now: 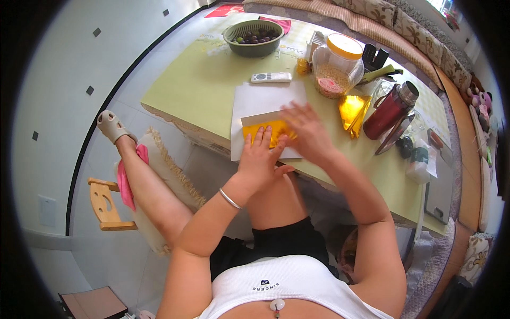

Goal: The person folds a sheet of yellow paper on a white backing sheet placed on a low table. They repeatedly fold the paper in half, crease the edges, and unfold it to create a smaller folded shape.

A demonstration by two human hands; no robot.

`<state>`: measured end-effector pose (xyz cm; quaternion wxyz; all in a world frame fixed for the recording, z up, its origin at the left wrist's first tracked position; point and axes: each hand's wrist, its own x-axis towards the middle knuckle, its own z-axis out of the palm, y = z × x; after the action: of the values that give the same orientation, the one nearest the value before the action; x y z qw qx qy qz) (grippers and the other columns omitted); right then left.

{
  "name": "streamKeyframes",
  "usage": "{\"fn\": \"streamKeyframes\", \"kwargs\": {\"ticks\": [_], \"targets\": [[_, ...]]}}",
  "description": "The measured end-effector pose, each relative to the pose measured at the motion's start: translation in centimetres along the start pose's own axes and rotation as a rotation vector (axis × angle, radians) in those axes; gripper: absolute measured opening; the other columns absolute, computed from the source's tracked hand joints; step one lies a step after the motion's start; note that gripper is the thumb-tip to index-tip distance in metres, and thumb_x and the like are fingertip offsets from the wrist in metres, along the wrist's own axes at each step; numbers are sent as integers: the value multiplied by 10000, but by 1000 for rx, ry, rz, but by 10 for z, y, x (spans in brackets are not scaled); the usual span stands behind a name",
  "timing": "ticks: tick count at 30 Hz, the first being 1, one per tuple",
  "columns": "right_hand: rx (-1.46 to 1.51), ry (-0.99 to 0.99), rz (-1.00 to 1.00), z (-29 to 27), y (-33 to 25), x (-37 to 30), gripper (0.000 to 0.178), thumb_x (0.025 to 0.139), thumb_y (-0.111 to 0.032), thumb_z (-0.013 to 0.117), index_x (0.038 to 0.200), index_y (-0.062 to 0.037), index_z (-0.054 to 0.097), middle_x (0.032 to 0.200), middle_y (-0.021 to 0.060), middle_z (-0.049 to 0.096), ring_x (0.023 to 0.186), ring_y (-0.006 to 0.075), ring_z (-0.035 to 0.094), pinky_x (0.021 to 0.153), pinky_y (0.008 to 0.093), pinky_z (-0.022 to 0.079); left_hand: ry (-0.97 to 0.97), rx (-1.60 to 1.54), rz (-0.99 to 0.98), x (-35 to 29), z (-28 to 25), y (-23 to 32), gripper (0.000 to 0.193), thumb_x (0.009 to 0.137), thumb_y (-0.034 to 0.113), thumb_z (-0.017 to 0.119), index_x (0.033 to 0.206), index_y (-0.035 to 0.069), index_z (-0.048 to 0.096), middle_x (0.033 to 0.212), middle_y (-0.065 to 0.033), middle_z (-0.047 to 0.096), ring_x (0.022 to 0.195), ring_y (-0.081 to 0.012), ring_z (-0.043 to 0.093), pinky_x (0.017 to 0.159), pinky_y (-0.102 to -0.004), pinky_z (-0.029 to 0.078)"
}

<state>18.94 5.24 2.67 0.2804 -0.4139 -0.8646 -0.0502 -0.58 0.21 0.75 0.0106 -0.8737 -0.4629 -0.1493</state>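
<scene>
A gold foil paper (248, 129) with a pale strip along its far edge lies on a white sheet (241, 101) at the table's near side. My left hand (261, 158) rests on the foil, its fingers stretched out flat over it. Over the foil's right end is my right hand (308, 133), blurred by motion with its fingers extended. Whether it touches the paper I cannot tell. A folded gold foil piece (353, 112) stands to the right of that hand.
Behind the sheet lies a white remote control (271, 77). A green colander (253, 50) of dark round fruit sits at the far side. To the right stand a large yellow-lidded jar (332, 74), a red thermos (387, 114) and a white bottle (418, 166).
</scene>
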Motion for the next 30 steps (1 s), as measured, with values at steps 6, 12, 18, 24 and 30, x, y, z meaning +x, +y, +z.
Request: {"fn": "streamKeyframes", "kwargs": {"ticks": [6, 12, 18, 24, 30], "targets": [[3, -351, 53, 16, -34, -29, 1013, 878, -703, 499, 1506, 64, 286, 1568, 264, 289, 1496, 373, 212, 1224, 496, 121, -125, 70, 105, 3, 2, -38, 705, 917, 550, 554, 1515, 207, 409, 1587, -194, 285, 1494, -353, 224, 1188, -583, 157], [-61, -392, 170, -5, -24, -62, 1016, 866, -689, 540, 1520, 43, 276, 1593, 235, 261, 1506, 346, 202, 1220, 488, 141, -98, -24, 148, 0, 1, -45, 760, 911, 668, 467, 1525, 227, 394, 1608, -186, 249, 1504, -340, 199, 1201, -568, 99], [-54, -398, 191, -24, -18, -75, 879, 915, -615, 539, 1517, -8, 332, 1597, 173, 295, 1492, 302, 256, 1200, 475, 196, -79, 11, 212, 0, 0, -58, 762, 922, 703, 392, 1519, 230, 405, 1603, -161, 287, 1484, -348, 253, 1200, -564, 105], [-48, -405, 199, -24, -15, -77, 824, 935, -592, 525, 1518, -38, 348, 1598, 150, 307, 1486, 287, 272, 1180, 472, 226, -88, 19, 230, 4, -3, -60, 784, 921, 712, 384, 1523, 211, 394, 1600, -157, 297, 1478, -353, 265, 1202, -562, 113], [-58, -399, 219, -21, -22, -77, 820, 934, -567, 543, 1530, -47, 327, 1606, 145, 293, 1488, 287, 266, 1172, 475, 229, -87, 6, 38, -5, 2, -91, 867, 927, 701, 384, 1548, 101, 314, 1619, -138, 262, 1498, -348, 213, 1204, -564, 106]]}}
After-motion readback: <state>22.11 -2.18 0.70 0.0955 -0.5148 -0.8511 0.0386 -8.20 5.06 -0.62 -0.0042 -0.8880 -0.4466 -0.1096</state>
